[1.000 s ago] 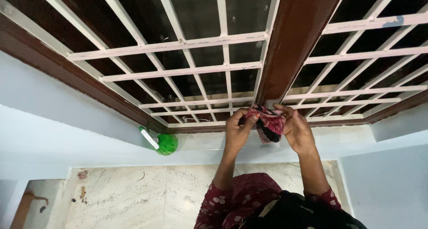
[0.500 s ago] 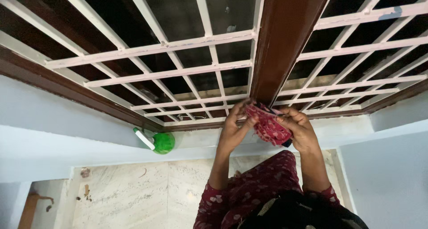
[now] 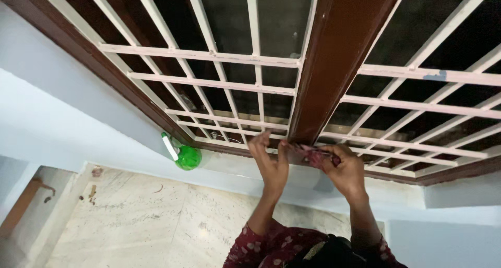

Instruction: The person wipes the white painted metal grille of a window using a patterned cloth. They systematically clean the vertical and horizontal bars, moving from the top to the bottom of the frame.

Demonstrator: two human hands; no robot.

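- While your right hand (image 3: 345,169) pinches the red patterned cloth (image 3: 313,154) against the foot of the brown window post (image 3: 334,64), your left hand (image 3: 269,161) sits just beside it, fingers spread and pressed flat near the sill (image 3: 235,166), gripping nothing.
- You have the cloth lying directly between your two hands, bunched into a narrow strip whose long axis runs sideways along the bottom of the frame; your right hand is the nearer one, closed around its right end.
- You will find the white grille (image 3: 209,85) above both hands and the green spray bottle (image 3: 182,154) well off to your left on the ledge, untouched.
- Compared with half a second ago, you have squeezed the cloth: then it showed as a broad red patch held up between both hands, now it is a thin wad tucked low against the post, and your left fingers have come off it.
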